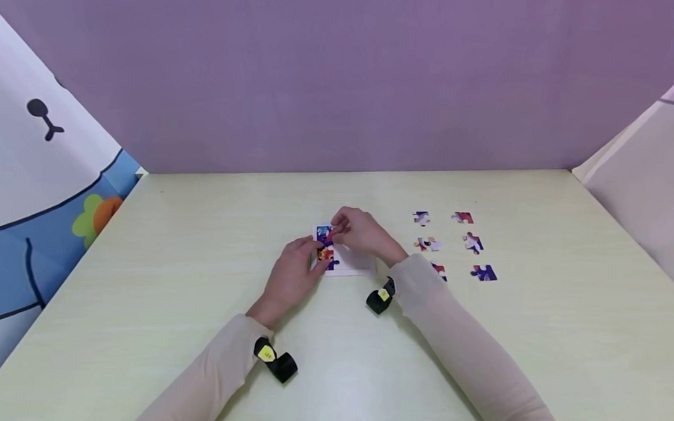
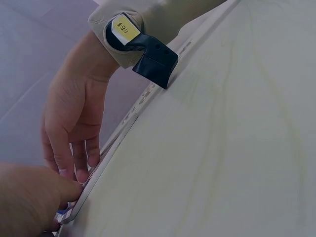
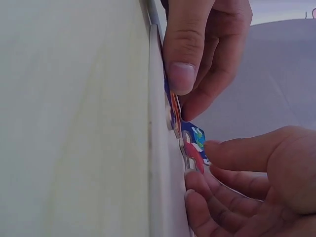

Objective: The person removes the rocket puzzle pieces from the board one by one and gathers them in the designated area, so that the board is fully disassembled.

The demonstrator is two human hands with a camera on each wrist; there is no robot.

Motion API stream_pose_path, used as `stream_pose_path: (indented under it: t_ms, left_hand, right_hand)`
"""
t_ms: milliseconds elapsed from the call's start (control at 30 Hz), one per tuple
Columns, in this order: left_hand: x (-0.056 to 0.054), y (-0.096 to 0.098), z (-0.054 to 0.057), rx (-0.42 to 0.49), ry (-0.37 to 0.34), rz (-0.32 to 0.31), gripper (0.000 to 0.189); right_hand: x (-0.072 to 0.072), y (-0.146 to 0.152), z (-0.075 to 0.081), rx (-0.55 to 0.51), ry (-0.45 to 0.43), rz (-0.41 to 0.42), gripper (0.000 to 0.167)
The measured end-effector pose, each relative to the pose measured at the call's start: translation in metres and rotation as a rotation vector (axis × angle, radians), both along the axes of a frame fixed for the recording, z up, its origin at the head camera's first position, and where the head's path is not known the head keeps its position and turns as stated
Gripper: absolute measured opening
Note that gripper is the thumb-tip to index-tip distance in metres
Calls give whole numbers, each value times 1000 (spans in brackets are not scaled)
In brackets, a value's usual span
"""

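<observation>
A white puzzle board lies on the table, with colourful jigsaw pieces along its left side. My left hand rests at that side, its thumb and fingertips pressing on the pieces and the board's edge. Over the upper part of the board, my right hand pinches a pink-red puzzle piece between thumb and fingers. In the right wrist view, this piece is tilted against a blue-and-green piece. Part of the board is hidden under my right hand.
Several loose puzzle pieces lie right of the board, among them a purple one, a red one and one partly behind my right sleeve. A purple panel stands behind the table.
</observation>
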State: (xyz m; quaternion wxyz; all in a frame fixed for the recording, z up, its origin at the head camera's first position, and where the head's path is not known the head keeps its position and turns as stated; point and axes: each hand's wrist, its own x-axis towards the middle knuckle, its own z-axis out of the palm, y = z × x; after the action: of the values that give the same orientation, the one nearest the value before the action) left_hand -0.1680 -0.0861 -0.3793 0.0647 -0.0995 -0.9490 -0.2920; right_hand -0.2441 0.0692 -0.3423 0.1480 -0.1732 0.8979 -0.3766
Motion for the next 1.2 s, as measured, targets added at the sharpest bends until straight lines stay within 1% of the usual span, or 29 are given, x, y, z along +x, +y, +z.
stream_pose_path:
  t_ms: [100,333,500,733,833,1000,1200]
  left_hand:
    - [0,0,1,-4,-7,6,37]
    - [0,0,-1,1,-10,6,38]
    - [0,0,-1,3,-7,4,37]
    - [0,1,1,4,-16,6,37]
    - [1,1,1,-1,-6,-2,36]
    - [1,1,2,-3,-6,-7,35]
    - [1,1,1,12,-13,-7,36]
  right_hand:
    - [0,0,1,-22,7,-17,23]
    - [-1,-2,-2,-44,76,-29,16]
    - [-1,-6,-4,-68,69,-36,12]
    - [-4,-6,-7,-64,76,-45,13]
    - [-6,-6,-9,-65,80,-51,13]
    - [-7,-6,-10,-83,67,-62,14]
    - [-10,-6,-12,-107,5,-85,14]
